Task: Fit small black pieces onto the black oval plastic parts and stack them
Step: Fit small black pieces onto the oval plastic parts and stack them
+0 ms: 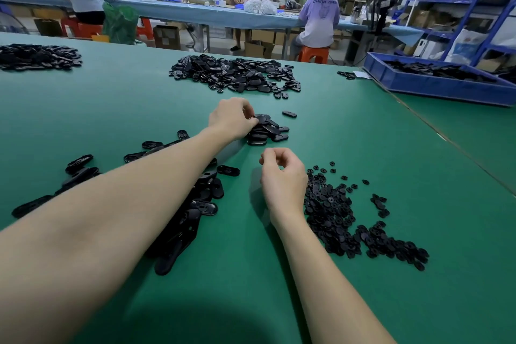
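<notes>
My left hand reaches across the green table and pinches a black oval part on top of a small stack of oval parts. My right hand hovers nearer to me with its fingers curled; nothing shows between them. To its right lies a spread of small black pieces. Under and beside my left forearm sits a loose heap of black oval parts.
A larger pile of oval parts lies farther back, another pile at far left. One single oval lies by the stack. A blue bin of parts stands at right. People work at a far bench.
</notes>
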{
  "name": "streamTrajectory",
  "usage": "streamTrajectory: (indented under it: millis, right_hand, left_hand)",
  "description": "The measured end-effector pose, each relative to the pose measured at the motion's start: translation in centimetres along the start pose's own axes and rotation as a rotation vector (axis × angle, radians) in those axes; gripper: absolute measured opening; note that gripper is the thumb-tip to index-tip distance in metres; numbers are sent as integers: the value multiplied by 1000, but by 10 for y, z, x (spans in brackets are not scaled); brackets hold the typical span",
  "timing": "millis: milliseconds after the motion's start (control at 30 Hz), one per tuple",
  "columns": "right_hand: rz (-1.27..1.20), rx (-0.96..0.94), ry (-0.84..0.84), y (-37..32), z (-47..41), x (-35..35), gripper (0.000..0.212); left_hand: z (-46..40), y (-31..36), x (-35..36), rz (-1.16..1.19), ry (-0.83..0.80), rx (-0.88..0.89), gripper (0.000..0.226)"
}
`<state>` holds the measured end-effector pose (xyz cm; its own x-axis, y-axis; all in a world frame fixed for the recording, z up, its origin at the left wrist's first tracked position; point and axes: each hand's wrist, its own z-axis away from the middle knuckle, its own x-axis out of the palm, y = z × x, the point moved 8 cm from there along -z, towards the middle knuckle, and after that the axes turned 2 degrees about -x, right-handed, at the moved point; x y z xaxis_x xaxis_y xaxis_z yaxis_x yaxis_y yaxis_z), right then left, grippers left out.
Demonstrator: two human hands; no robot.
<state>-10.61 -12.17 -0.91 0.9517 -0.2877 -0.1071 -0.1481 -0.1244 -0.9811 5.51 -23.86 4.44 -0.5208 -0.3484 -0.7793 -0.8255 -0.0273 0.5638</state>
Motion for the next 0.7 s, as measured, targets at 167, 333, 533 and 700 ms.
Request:
streamTrajectory:
  millis: [167, 333, 533, 700]
  right_hand:
    - [8, 6, 0, -1, 1, -1, 17]
    - [19, 10, -12, -2, 2, -2, 16]
    - [61, 3, -44, -4, 5, 1, 16]
    - [60, 23, -77, -3, 4, 3, 16]
  left_hand:
    - [30, 2, -17, 145, 22, 84, 11]
    - [73, 6, -28, 199, -94, 212, 6]
    - [107, 9, -19, 66, -369, 333, 14]
    - [103, -16, -23, -144, -364, 299, 20]
